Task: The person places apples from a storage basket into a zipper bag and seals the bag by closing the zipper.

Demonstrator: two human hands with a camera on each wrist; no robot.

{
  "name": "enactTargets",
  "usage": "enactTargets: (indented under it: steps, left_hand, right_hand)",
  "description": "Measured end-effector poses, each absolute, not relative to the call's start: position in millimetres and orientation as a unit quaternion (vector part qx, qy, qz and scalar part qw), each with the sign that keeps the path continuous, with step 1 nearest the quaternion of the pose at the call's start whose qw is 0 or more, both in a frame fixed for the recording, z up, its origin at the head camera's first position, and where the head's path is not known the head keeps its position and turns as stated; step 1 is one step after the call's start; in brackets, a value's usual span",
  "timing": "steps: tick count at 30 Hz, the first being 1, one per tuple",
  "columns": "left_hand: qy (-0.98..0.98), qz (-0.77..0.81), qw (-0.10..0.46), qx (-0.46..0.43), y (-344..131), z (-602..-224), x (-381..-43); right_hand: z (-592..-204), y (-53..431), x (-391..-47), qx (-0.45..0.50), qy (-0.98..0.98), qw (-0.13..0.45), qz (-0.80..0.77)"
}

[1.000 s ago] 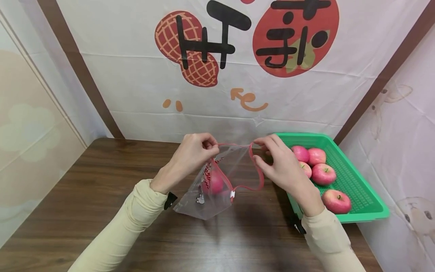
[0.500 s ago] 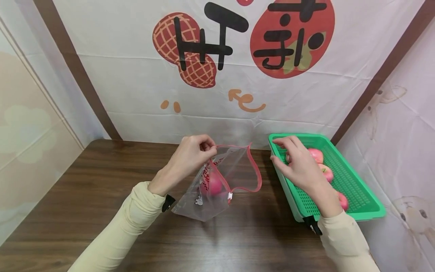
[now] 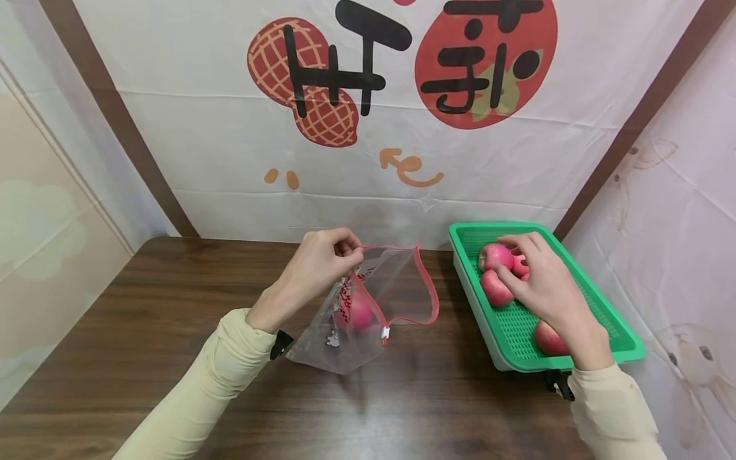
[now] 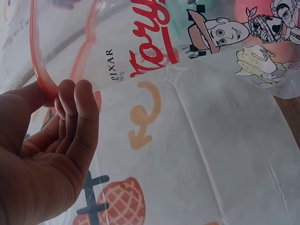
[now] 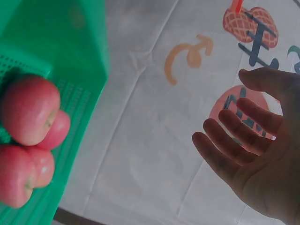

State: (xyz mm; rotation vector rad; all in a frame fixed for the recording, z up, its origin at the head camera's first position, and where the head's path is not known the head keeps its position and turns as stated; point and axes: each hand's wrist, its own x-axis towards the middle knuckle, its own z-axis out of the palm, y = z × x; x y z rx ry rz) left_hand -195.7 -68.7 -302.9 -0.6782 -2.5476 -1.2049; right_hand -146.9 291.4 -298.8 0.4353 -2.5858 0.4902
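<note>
My left hand (image 3: 324,257) pinches the red zip edge of a clear zip bag (image 3: 397,291), whose mouth gapes to the right. Inside the bag lies one apple (image 3: 356,312), seen through the printed plastic. In the left wrist view, thumb and fingers grip the red rim beside red lettering and cartoon figures. A white slider (image 3: 385,332) sits at the front end of the zip. My right hand (image 3: 546,281) hovers over the green basket (image 3: 489,345), fingers spread and loosely bent, holding nothing. Under and beside it are several red apples (image 3: 497,287), partly hidden by the hand.
The basket stands at the right of the dark wooden table (image 3: 190,306). One apple (image 3: 550,338) lies apart near the basket's front. A printed white cloth (image 3: 230,128) hangs behind the table, and another cloth (image 3: 684,268) borders the right side.
My right hand has let go of the bag's right rim and moved right, over the basket. The left hand keeps its pinch, and the bag's mouth stays apart.
</note>
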Motion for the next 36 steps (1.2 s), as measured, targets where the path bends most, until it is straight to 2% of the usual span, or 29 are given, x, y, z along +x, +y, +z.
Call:
enactTargets:
  steps: [22, 36]
  left_hand:
    - [-0.875, -0.407, 0.122, -0.230, -70, -307, -197]
    - [-0.876, -0.405, 0.118, -0.234, -68, -307, -196]
  right_hand:
    - [-329, 351, -143, 0.107, -0.958, 0.181, 0.196]
    - [-352, 390, -137, 0.089, -0.976, 0.106, 0.171]
